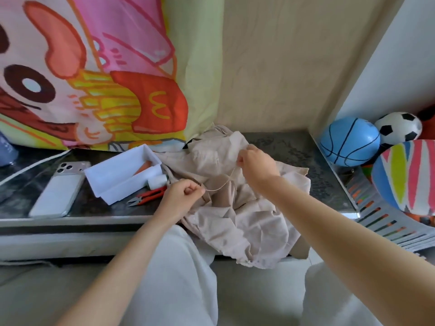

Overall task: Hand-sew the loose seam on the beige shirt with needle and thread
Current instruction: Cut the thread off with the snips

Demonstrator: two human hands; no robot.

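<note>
Surface: a dark, glossy, marbled tabletop [282, 147] with a pale front edge. A person in white trousers [179, 267] sits at it.
Room: a beige wood-grain wall panel [294, 67] stands behind the table. A large printed cartoon cloth [70, 67] hangs at back left, its lower edge meeting the tabletop.
Task item: a crumpled beige shirt [235, 208] lies at the table's centre, its lower part spilling over the front edge onto the lap.
Thread: a pale thread [221, 184] runs taut above the shirt between the two hands.
Left hand: the left hand [181, 194] is clenched, thumb and forefinger pinching the thread's near end, just beside the shirt's left fold.
Right hand: the right hand [256, 161] has its fingers curled, pinching the thread's far end over the shirt's upper part.
Left of shirt: a white plastic tray [113, 175] holds an orange item [144, 167]. A white spool [157, 181] lies against the tray's corner. Red-handled snips [146, 198] lie just in front. A white smartphone [61, 189] lies back up, beside a white cable [30, 167].
Right of table: a blue ball with black lines [348, 142], a black-and-white football [397, 128] and a striped multicolour ball [404, 175] sit by a grey slotted basket [386, 220].
Writing: a yellow arched "M" on the cloth's red fries carton [160, 107].
</note>
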